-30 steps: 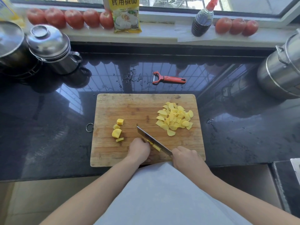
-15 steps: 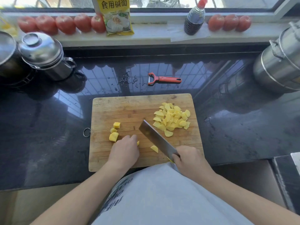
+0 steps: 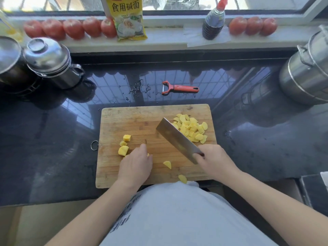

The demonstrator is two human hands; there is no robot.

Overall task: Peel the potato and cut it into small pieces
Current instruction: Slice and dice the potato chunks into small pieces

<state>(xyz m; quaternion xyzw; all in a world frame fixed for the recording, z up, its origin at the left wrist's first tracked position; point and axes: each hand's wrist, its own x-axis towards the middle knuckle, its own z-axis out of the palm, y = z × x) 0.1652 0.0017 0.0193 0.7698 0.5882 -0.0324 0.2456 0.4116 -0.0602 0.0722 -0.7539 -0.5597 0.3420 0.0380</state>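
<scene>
A wooden cutting board (image 3: 134,121) lies on the dark counter. A pile of small yellow potato pieces (image 3: 192,128) sits at its right. A few bigger potato chunks (image 3: 123,150) lie at the left. One loose piece (image 3: 167,164) rests near the front, another (image 3: 182,178) at the board's front edge. My right hand (image 3: 215,160) grips a cleaver (image 3: 174,137), its flat blade tilted up and pointing toward the pile. My left hand (image 3: 135,166) lies palm down on the board beside the chunks, over a piece that barely shows.
A red peeler (image 3: 180,88) lies behind the board among water drops. Steel pots stand at the left (image 3: 51,63) and right (image 3: 307,75). Tomatoes (image 3: 71,28), a yellow packet (image 3: 127,18) and a dark sauce bottle (image 3: 213,22) line the windowsill.
The cleaver rose from the board's front and swung up toward the pile. My left hand slid left toward the chunks. Two cut pieces now lie loose near the front edge.
</scene>
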